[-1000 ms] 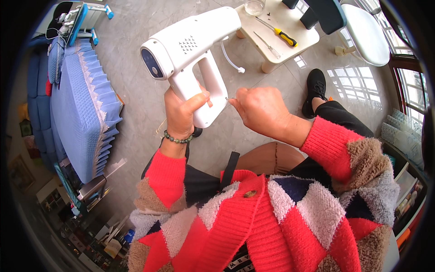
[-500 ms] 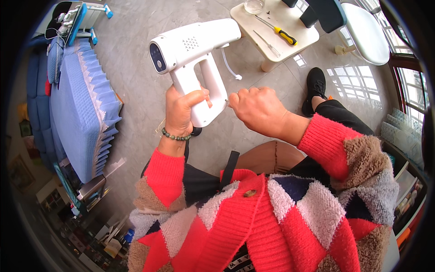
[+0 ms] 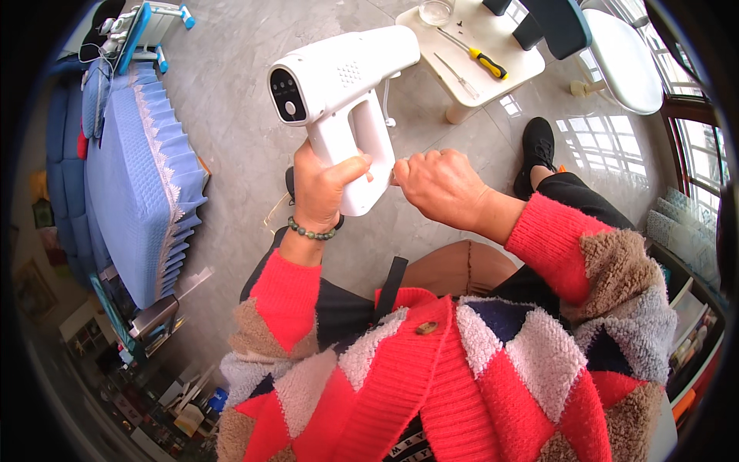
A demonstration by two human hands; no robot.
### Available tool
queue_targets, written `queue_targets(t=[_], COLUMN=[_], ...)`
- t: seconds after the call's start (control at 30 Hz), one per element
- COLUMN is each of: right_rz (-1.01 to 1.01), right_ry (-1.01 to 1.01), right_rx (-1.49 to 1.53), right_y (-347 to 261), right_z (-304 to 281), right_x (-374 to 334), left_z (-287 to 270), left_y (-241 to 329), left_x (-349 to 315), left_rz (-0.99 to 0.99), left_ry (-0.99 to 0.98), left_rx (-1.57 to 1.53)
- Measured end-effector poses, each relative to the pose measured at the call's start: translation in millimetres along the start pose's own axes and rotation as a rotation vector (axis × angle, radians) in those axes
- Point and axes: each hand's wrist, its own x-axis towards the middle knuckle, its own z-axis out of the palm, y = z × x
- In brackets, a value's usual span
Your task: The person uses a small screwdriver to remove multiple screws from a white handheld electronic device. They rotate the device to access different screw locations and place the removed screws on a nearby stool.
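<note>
My left hand [image 3: 322,183] is wrapped around the handle of a white spray gun [image 3: 339,73] with a looped grip. Its dark control panel [image 3: 287,95] with a round button is turned toward me. A thin clear tube [image 3: 387,104] dangles beneath the barrel. My right hand [image 3: 443,183] is closed, its thumb and fingertips pinched together right beside the lower right of the grip. Whatever that pinch holds is hidden by the fingers. On the low cream table [image 3: 493,91] lie a yellow-and-black screwdriver [image 3: 486,64] and a slimmer, pale-handled one [image 3: 462,79].
A glass dish [image 3: 435,11] and small dark bits share the cream table. To its right stands a white-seated chair [image 3: 622,61]. A bed-like piece with a blue ruffled cover [image 3: 127,185] fills the left. My black shoe [image 3: 538,146] rests on the grey tiled floor.
The spray gun has shifted right in my left hand, closer to my right hand, and the tube now hangs nearer the grip. My right hand has hardly moved.
</note>
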Motion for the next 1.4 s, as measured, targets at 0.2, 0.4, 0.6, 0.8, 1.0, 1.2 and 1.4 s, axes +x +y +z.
queue_targets(t=[0.2, 0.4, 0.6, 0.8, 1.0, 1.2, 1.4], right_rz=[0.529, 0.576, 0.528, 0.488, 0.330, 0.296, 0.303], right_ry=[-0.502, -0.351, -0.141, -0.301, -0.384, -0.386, -0.440], right_rx=[1.271, 1.500, 1.328, 1.089, 0.595, 0.578, 0.603], right_y=[-11, -13, -12, -11, -10, -11, -10], right_z=[-21, -37, -40, -15, -4, -8, -12], right_x=[4, -21, -22, -38, -59, -62, -65], left_z=[-20, -32, -50, -56, -63, -62, -66], left_y=[12, 6, -1, -19, -43, -63, -74], left_x=[0, 7, 11, -10, -12, -8, -5], left_rz=[0.303, 0.344, -0.015, -0.233, -0.347, -0.418, -0.492], left_ry=[-0.162, 0.047, 0.006, -0.182, -0.235, -0.244, -0.205], left_rx=[0.210, 0.408, -0.372, -0.611, -0.565, -0.553, -0.549])
